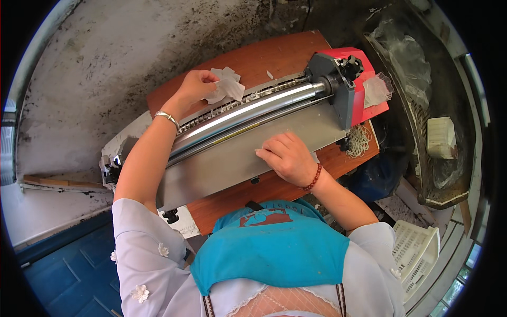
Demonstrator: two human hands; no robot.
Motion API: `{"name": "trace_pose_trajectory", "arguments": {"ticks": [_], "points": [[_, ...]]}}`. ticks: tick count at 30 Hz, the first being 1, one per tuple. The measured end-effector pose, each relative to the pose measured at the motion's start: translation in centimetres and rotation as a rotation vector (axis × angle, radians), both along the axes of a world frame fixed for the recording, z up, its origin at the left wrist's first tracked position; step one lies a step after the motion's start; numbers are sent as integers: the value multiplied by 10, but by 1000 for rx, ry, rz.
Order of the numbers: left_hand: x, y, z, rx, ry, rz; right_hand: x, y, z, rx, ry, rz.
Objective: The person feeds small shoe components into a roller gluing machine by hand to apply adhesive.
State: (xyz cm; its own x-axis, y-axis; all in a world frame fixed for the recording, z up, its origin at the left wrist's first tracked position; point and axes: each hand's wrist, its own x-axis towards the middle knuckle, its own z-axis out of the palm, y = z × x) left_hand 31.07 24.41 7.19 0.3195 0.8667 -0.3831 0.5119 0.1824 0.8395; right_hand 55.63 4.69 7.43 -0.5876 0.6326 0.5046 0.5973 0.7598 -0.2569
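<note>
My left hand (196, 86) reaches over the far side of a roller machine (253, 108), its fingertips pinched at the edge of some thin white sheets (230, 89). Whether these are paper or another material I cannot tell. The sheets lie loosely overlapped behind the shiny metal roller (248, 110). My right hand (289, 157) is over the machine's flat metal plate (211, 182), with fingers curled and the thumb against them. Anything between those fingers is too small or hidden. A small white scrap (315, 157) shows just beside that hand.
The machine stands on a reddish-brown board (264, 55), with a red and grey end housing (348, 79) at its right. Rubber bands (359, 141) hang below it. A trough-like holder with plastic bags (404, 63) and a white container (441, 137) is far right; a white basket (414, 253) stands lower right.
</note>
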Motion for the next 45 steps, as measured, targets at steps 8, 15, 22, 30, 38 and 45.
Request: {"name": "trace_pose_trajectory", "arguments": {"ticks": [8, 15, 22, 30, 38, 45], "points": [[-11, 19, -3, -76, -62, 134, 7, -12, 0, -91, 140, -45], [-8, 24, -4, 31, -50, 136, 3, -10, 0, -108, 205, -91], [-9, 49, -40, 631, 536, -68, -4, -16, -6, -92, 211, -124], [23, 33, -45, -145, 671, -407, 1, -17, -6, -108, 226, -147], [18, 58, -79, -116, 773, -437, 51, -67, -10, -88, 360, -359], [33, 54, -61, -10, 858, -540, 94, -116, -62, -504, 545, -849]]}}
